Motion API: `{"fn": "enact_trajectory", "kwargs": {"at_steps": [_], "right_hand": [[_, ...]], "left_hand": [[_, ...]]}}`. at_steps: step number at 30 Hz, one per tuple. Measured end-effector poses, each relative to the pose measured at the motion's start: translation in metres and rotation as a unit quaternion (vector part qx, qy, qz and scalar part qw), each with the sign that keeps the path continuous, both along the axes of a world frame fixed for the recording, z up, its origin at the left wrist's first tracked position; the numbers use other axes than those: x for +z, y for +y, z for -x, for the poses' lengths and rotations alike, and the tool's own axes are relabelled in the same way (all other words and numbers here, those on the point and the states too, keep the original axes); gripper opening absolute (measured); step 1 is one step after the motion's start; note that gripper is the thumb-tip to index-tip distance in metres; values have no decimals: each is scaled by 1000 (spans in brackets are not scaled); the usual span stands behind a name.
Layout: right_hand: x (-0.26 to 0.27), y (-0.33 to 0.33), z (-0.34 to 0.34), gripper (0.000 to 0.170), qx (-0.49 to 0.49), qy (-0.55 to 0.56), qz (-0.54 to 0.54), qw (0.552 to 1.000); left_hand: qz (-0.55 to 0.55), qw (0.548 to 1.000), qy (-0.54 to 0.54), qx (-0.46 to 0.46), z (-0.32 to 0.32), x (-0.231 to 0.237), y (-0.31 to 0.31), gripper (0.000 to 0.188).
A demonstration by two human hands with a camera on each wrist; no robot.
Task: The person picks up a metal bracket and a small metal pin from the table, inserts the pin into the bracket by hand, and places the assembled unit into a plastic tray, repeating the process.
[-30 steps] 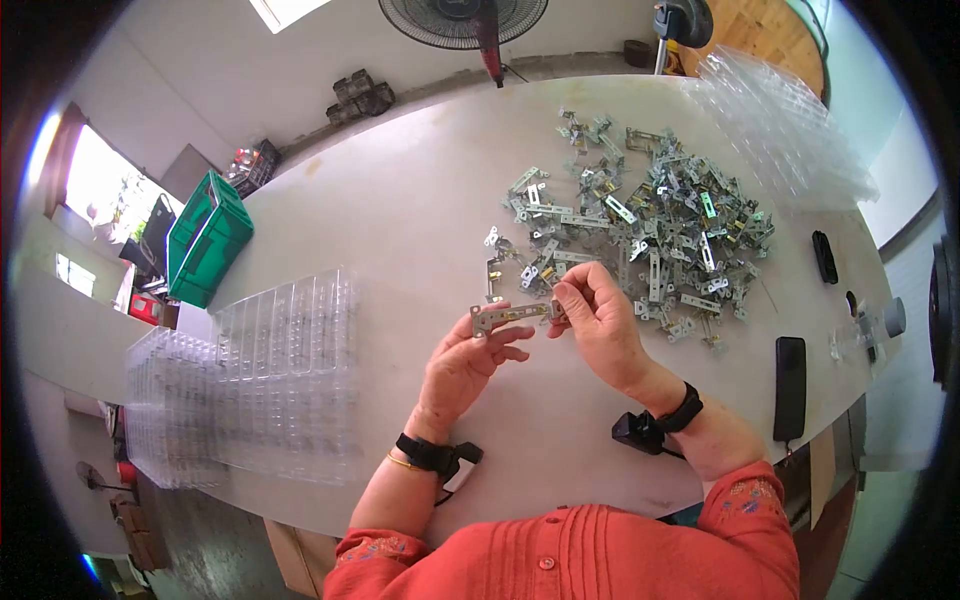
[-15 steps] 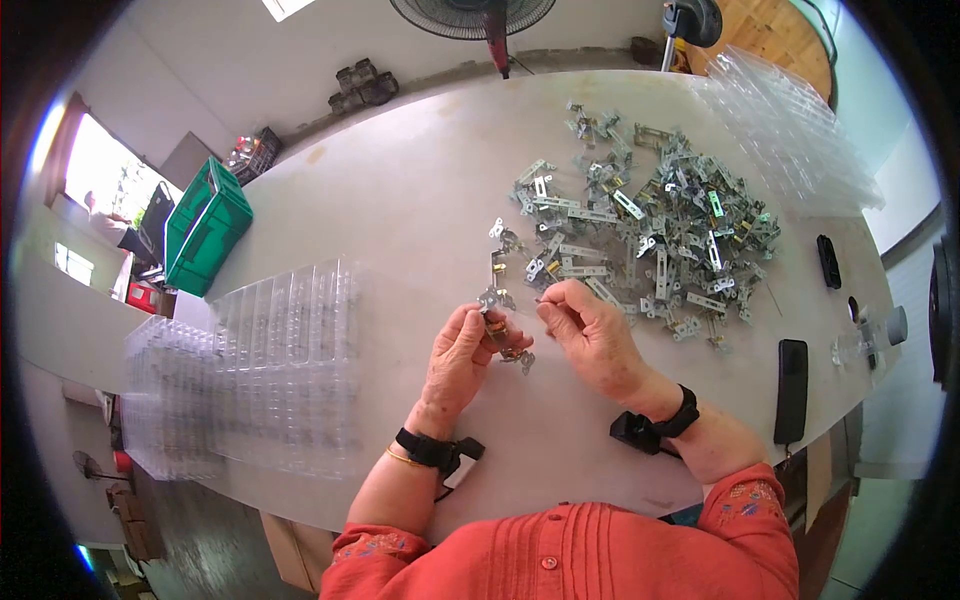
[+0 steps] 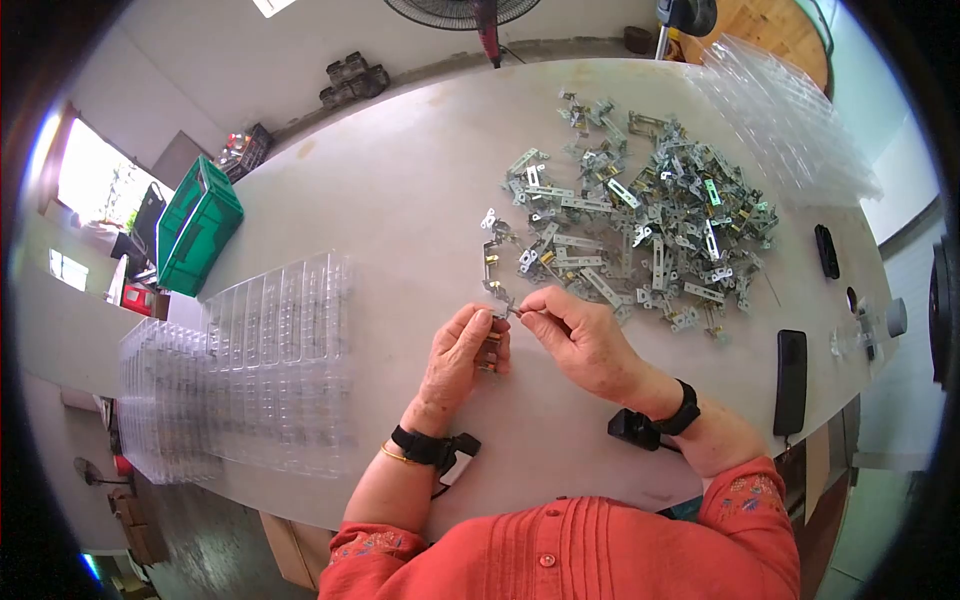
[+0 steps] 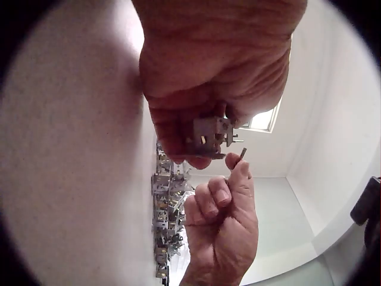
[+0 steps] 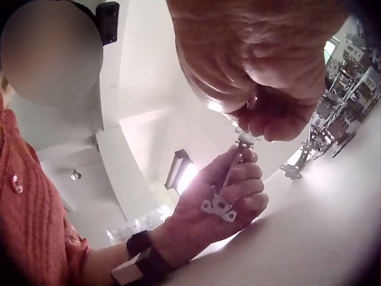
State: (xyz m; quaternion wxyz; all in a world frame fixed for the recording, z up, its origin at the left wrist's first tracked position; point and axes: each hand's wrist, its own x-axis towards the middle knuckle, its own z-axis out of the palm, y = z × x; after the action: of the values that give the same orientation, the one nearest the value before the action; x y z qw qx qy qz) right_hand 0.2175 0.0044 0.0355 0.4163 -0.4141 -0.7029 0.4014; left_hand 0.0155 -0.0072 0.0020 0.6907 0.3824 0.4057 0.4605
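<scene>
My left hand (image 3: 450,365) grips a slotted metal bracket (image 4: 207,132), its fingers curled around the long body. In the right wrist view the bracket's flat end with holes (image 5: 219,208) sticks out beside the palm. My right hand (image 3: 585,345) comes in from the right. Its thumb and index finger pinch a short thin metal pin (image 4: 243,154), and the other fingers are folded in. The pin stands close to the bracket's upper end, where small tabs project.
A heap of similar metal brackets (image 3: 680,210) covers the table's far right. Clear plastic trays (image 3: 275,370) are stacked at left, with more clear plastic sheets (image 3: 790,120) at the back right. A green crate (image 3: 200,225) stands far left; a black phone-like object (image 3: 791,382) lies right.
The bracket, earlier stretched lengthwise toward the right hand, has been turned end-on in my left hand. My right hand drew back from it, then moved left to its upper end.
</scene>
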Motion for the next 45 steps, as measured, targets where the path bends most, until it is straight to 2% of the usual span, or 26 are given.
{"fn": "enact_trajectory", "kwargs": {"at_steps": [6,8,10,15,21,23,26,29,31,32,33,35,38,45], "right_hand": [[7,-1,-3,14,3,-46,12,999],[8,-1,-2,18,5,-8,58,998],[8,-1,-2,18,14,-3,71,997],[2,0,-2,17,56,8,104,993],[2,0,-4,11,41,-31,32,998],[1,1,-5,12,13,-66,-38,997],[7,0,-4,11,17,-24,-31,999],[6,1,-3,9,-34,34,-70,996],[9,2,-3,8,-33,74,-34,996],[9,2,-4,7,-32,114,2,993],[9,3,-5,7,-33,114,0,993],[8,4,-7,8,-44,45,34,997],[11,1,-7,9,-32,-11,-3,999],[4,1,-5,10,-17,-34,14,999]], "left_hand": [[-8,999,35,1,-2,2,0,29],[-17,999,51,0,-1,1,-1,29],[-39,995,86,-42,0,0,-1,29],[-62,992,95,-53,-2,2,-2,31],[-80,986,119,-85,-1,-1,-3,31],[-76,986,121,-88,-3,1,-3,32],[-95,974,170,-115,-4,4,-4,33],[-79,974,161,-142,-3,0,-5,34],[8,996,53,-71,-3,2,-6,32],[8,996,53,-72,-2,1,-4,32],[8,998,7,-56,0,-1,-2,32],[7,999,-41,-17,0,-3,1,32],[-1,996,-87,-10,1,-2,3,32],[-27,992,-119,-14,1,-6,4,32]]}}
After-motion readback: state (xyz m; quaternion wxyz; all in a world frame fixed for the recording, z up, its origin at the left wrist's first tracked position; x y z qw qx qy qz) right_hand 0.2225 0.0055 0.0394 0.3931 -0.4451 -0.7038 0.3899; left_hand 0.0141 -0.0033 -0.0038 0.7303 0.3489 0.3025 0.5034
